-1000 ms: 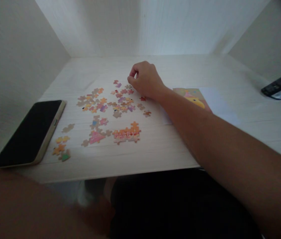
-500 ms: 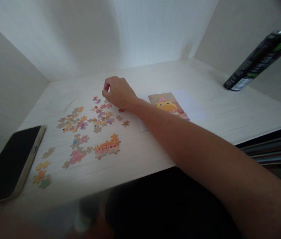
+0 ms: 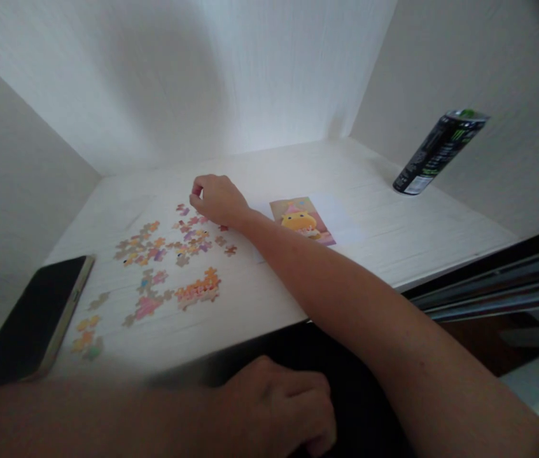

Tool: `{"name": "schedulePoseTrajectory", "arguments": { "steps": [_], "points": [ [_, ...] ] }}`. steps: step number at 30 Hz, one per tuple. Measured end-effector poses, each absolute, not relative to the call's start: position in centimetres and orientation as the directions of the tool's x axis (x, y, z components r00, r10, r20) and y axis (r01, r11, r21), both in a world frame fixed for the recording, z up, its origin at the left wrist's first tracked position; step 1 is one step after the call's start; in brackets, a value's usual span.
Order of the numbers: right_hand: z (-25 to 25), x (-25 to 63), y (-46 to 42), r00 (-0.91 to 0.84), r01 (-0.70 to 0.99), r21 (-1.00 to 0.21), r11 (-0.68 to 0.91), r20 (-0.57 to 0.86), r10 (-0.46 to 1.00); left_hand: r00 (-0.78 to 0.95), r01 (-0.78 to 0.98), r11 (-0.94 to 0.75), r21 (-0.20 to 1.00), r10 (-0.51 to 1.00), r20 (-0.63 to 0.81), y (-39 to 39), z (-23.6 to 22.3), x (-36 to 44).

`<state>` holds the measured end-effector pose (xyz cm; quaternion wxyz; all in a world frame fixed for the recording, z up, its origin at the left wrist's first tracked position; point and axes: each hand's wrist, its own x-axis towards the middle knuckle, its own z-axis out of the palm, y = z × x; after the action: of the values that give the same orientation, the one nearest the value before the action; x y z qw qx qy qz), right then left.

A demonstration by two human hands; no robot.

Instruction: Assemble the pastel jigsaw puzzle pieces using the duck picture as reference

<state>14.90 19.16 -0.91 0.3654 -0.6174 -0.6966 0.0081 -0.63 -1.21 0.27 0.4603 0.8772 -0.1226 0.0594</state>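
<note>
Right grip [image 3: 219, 200] curled by puzzle pieces [image 3: 159, 254], left grip [image 3: 284, 403] low, fisted

Multicol. puzzle pcs [image 3: 197, 291] lie flat on tbl [image 3: 250, 294], some joined.

1 person's 2 bare hands: 1 left hand [image 3: 281, 404], 1 right hand [image 3: 219, 200]. 1 counter [image 3: 259, 305]. Puzzle pieces [image 3: 158, 254]: more than 20, too small and crowded for exact count; among them 1 orange-and-pink joined strip [image 3: 200, 289] and 1 cluster with pink triangle [image 3: 147, 307]. 1 phone [image 3: 30, 318]. 1 can [image 3: 436, 156]. 1 picture card [image 3: 300, 221]. At least 1 white sheet [image 3: 338, 219].
</note>
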Motion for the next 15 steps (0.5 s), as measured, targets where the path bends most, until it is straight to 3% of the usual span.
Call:
{"name": "schedulePoseTrajectory", "arguments": {
  "steps": [2, 5, 11, 15],
  "points": [
    [-0.9, 15.0, 19.1, 0.035, 0.848, -0.472, 0.239, 0.501, 0.865, 0.967, -0.228, -0.549, 0.804, -0.031, 0.253, -1.1, -0.3, -0.4],
    [-0.8, 15.0, 19.0, 0.037, 0.850, -0.472, 0.235, 0.497, 0.867, 0.976, -0.206, -0.506, 0.837, -0.042, 0.215, -1.3, -1.1, 0.0],
    [-0.8, 15.0, 19.0, 0.033, 0.865, -0.450, 0.222, 0.492, 0.870, 0.973, -0.227, -0.357, 0.906, -0.115, 0.199, -1.0, -1.4, 0.5],
    [-0.8, 14.9, 18.8, 0.010, 0.865, -0.437, 0.248, 0.508, 0.861, 0.963, -0.189, -0.386, 0.903, -0.254, 0.093, -0.5, -2.0, 0.4]
  ]
}}
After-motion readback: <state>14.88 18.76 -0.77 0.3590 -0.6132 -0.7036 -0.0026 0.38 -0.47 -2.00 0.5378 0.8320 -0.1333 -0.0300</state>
